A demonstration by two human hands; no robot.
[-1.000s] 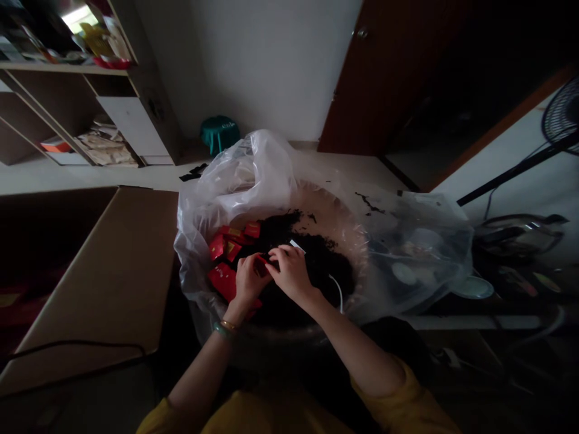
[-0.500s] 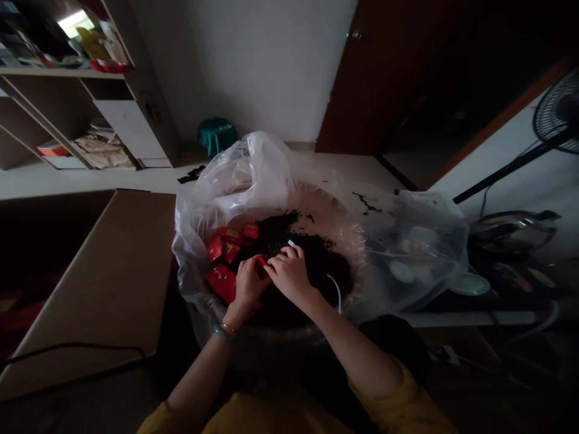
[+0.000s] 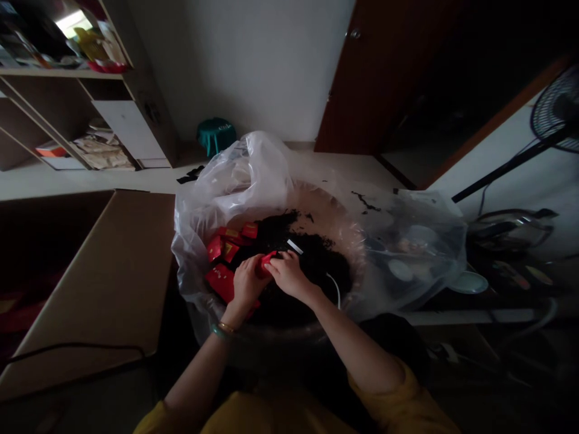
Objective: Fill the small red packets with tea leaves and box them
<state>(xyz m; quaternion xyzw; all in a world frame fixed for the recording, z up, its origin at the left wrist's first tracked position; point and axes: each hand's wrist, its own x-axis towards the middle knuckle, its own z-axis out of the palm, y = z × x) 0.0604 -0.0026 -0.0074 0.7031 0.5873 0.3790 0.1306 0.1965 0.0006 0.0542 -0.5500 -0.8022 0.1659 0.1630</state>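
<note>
My left hand (image 3: 247, 281) is closed around a small red packet (image 3: 266, 263) over a wide, plastic-lined basin (image 3: 316, 199). On the packet's right side, the fingers of my right hand (image 3: 289, 274) are curled against it. Dark, loose, leaf-like material (image 3: 325, 265) is heaped below both hands. Several red and gold packets (image 3: 230, 236) lie at the left of the heap, and a larger red packet (image 3: 221, 281) is next to my left hand. A short white strip (image 3: 295, 246) shows just beyond my right fingers. A thin, curved white piece (image 3: 335, 289) lies to the right.
Clear plastic sheeting (image 3: 262, 163) drapes over the basin and out to the right. An open cardboard box (image 3: 104, 265) stands at left, below shelves (image 3: 67, 72). A green-covered bin (image 3: 216, 136) is by the wall. A fan (image 3: 561, 108) and a small dish (image 3: 468, 282) are at right.
More of the red packet shows between my hands. My right hand has shifted slightly down and left, uncovering more of the white strip.
</note>
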